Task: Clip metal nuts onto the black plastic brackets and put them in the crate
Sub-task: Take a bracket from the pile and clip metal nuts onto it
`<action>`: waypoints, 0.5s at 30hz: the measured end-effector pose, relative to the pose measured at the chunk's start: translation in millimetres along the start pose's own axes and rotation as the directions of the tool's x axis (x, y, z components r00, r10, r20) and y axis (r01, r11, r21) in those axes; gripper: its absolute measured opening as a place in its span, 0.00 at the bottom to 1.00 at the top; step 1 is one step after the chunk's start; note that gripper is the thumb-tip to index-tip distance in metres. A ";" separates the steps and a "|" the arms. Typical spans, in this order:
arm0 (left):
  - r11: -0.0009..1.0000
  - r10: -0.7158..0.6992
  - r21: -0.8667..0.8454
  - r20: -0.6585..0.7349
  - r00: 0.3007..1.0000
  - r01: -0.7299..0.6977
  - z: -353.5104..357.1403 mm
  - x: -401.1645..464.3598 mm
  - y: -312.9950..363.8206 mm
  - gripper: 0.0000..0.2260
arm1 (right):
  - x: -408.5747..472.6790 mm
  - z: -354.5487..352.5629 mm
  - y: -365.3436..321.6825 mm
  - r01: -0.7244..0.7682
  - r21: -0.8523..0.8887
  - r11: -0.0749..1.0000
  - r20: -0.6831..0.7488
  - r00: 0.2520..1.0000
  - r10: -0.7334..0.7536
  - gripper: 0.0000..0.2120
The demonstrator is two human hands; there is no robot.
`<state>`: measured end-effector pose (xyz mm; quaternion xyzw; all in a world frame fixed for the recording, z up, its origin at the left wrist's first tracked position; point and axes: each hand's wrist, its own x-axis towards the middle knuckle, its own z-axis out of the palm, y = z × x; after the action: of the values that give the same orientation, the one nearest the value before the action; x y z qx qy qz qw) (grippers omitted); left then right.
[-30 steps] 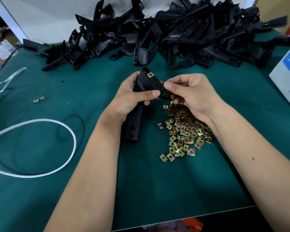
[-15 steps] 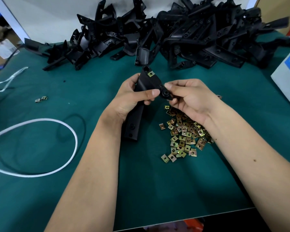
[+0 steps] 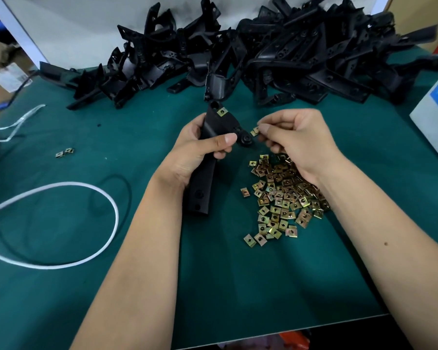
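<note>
The left hand has its grip wrapped round a black plastic bracket, thumb laid across the front face and fingers curled behind. The bracket is held above the green bench, near its middle, with its long axis running from the near edge toward the far edge: the plain end with two holes points back toward the person, and the upper end points toward the far edge. One clipped nut already sits on that upper end, and a short arm with a round boss juts from the bracket toward the right hand.

The right hand has a narrow grip, pinching a single metal nut between thumb and forefinger, just beside the bracket's boss but apart from it; the other fingers are curled under.

Below the right hand and wrist, a loose heap of nuts lies on the bench, spreading toward the near edge. A large pile of brackets lines the far edge. Two stray nuts lie well toward the left edge, with a white cable looping nearer the person. A white box stands at the right edge.
</note>
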<state>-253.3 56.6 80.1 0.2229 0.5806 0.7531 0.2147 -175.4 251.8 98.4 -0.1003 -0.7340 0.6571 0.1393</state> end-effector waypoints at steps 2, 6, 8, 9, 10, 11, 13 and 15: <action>1.000 -0.008 -0.031 -0.078 0.997 0.006 -2.6 -0.1 0.8 0.12 | 0.2 0.3 0.9 0.021 0.014 1.000 0.020 1.000 -0.022 0.03; 0.990 0.052 0.137 -0.223 0.973 -0.022 -7.4 -0.1 -0.4 0.13 | 3.1 -2.0 3.4 0.034 -0.051 0.998 0.016 0.999 -0.033 0.03; 0.982 0.080 0.186 -0.224 0.971 -0.038 -7.1 0.3 -1.7 0.13 | 3.0 -3.7 6.1 0.045 -0.155 0.987 0.030 0.999 -0.041 0.03; 0.983 0.076 0.181 -0.216 0.973 -0.037 -7.4 0.3 -1.8 0.12 | 2.6 -4.1 7.8 0.081 -0.266 0.961 0.038 0.997 -0.073 0.03; 0.985 0.069 0.168 -0.209 0.975 -0.033 -7.9 0.2 -1.5 0.12 | 2.1 -4.4 8.6 0.136 -0.394 0.909 0.053 0.991 -0.125 0.03; 0.988 0.063 0.151 -0.207 0.976 -0.032 -8.9 -0.3 -0.7 0.12 | 0.6 -4.4 7.5 0.195 -0.494 0.847 0.083 0.981 -0.178 0.03; 0.995 0.063 0.094 -0.224 0.972 -0.043 -11.3 -0.3 0.7 0.11 | -3.2 -4.1 0.8 0.311 -0.548 0.777 0.228 0.949 -0.219 0.05; 0.998 0.059 0.008 -0.255 0.965 -0.059 -11.8 0.1 2.1 0.12 | -7.7 -2.6 -6.2 0.401 -0.528 0.748 0.448 0.880 -0.156 0.07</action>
<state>-260.5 47.0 79.5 0.1416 0.5964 0.7816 0.1157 -167.1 250.9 104.3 0.1012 -0.9243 0.3640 0.0546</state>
